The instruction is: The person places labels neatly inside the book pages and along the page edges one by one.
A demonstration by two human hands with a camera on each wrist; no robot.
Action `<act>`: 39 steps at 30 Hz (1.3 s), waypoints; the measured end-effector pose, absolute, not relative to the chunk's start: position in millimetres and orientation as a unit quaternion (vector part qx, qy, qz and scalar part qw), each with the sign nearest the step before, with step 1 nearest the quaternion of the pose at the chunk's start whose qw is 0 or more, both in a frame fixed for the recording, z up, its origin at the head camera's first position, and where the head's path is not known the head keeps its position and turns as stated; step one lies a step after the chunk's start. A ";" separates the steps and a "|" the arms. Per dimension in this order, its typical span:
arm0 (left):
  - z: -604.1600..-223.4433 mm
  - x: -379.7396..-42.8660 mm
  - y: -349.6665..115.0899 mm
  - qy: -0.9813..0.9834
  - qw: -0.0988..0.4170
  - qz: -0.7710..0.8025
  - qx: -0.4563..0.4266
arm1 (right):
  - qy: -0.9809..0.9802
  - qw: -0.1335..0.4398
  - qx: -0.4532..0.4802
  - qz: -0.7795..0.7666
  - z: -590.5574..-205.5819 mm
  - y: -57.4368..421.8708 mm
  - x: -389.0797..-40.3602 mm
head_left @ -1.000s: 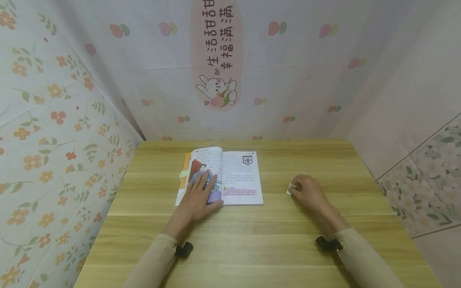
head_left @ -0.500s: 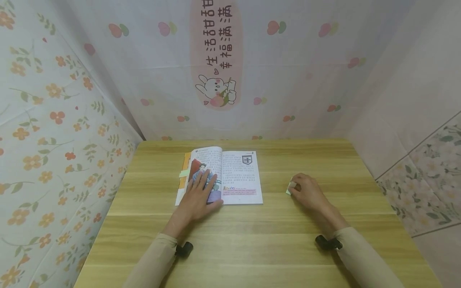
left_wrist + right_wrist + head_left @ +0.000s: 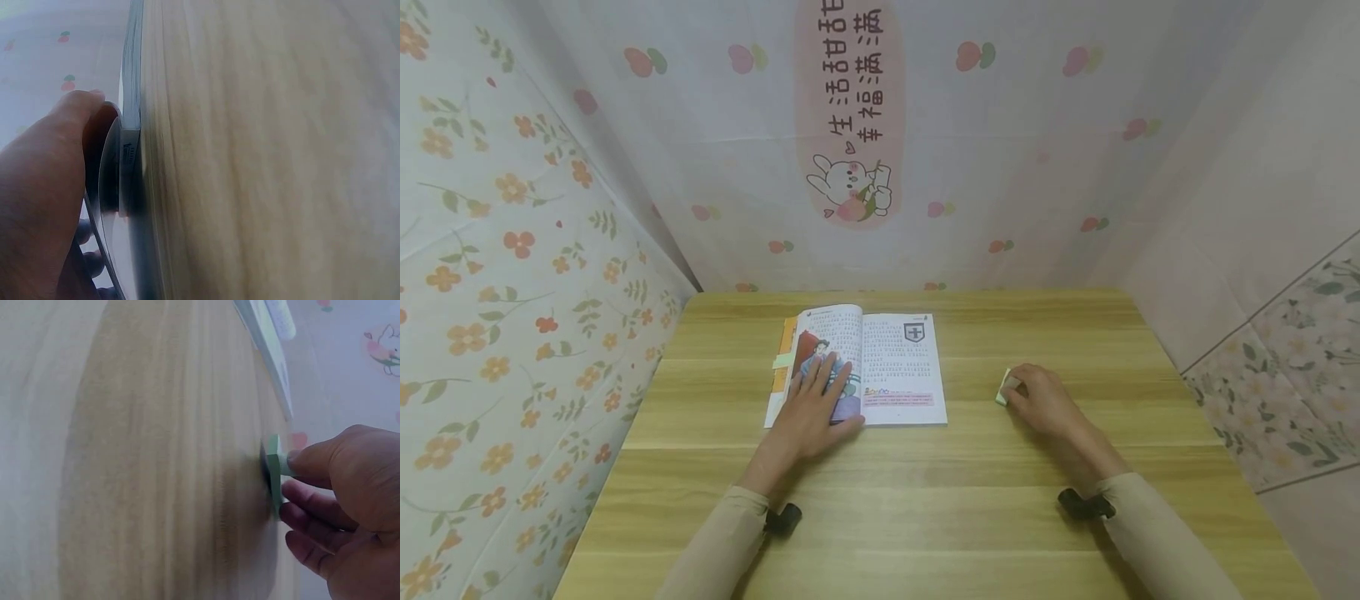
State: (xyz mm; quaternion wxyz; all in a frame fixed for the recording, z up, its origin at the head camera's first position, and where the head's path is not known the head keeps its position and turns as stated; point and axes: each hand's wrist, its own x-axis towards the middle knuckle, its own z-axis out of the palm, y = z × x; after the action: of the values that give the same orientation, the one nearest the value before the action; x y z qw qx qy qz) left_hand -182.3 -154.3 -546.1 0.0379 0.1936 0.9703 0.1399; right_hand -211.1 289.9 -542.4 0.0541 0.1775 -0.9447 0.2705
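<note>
An open book (image 3: 898, 367) lies on the wooden table, with printed text and a coloured figure on its left page. My left hand (image 3: 814, 414) rests over that page with its fingers spread, thumb near the bottom of the spine. The left wrist view shows the pages bulging up from the table (image 3: 262, 156) under the thumb. To the right of the book, my right hand (image 3: 1043, 400) pinches a small pale green pad of paper (image 3: 274, 475), likely sticky notes, between thumb and fingers. The pad stands right at the table surface, partly hidden by the fingertips.
A pale green paper strip (image 3: 782, 361) sticks out from the book's left edge, across an orange border. Patterned cloth (image 3: 1037, 167) hangs behind the table's far edge, and a flowered cloth (image 3: 512, 292) on the left. Each wrist carries a small black camera.
The right fingers have shifted slightly on the green pad, and its face shows a little differently. The left hand and the book have stayed in place.
</note>
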 end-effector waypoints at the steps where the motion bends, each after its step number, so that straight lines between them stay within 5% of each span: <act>1: -545.8 -182.3 -154.3 0.970 0.038 0.140 0.194 | -0.945 0.051 0.177 0.271 -541.5 289.9 -211.2; 39: -543.0 -183.0 -152.9 0.970 0.053 0.136 0.192 | -0.958 0.028 0.200 0.205 -516.9 286.5 -206.3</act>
State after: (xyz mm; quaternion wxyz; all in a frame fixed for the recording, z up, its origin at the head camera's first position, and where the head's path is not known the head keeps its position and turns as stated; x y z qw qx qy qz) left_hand -183.0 -152.9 -543.0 0.0530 0.1925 0.9704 0.1357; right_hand -206.3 286.5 -516.9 0.0276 0.1996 -0.9577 0.2054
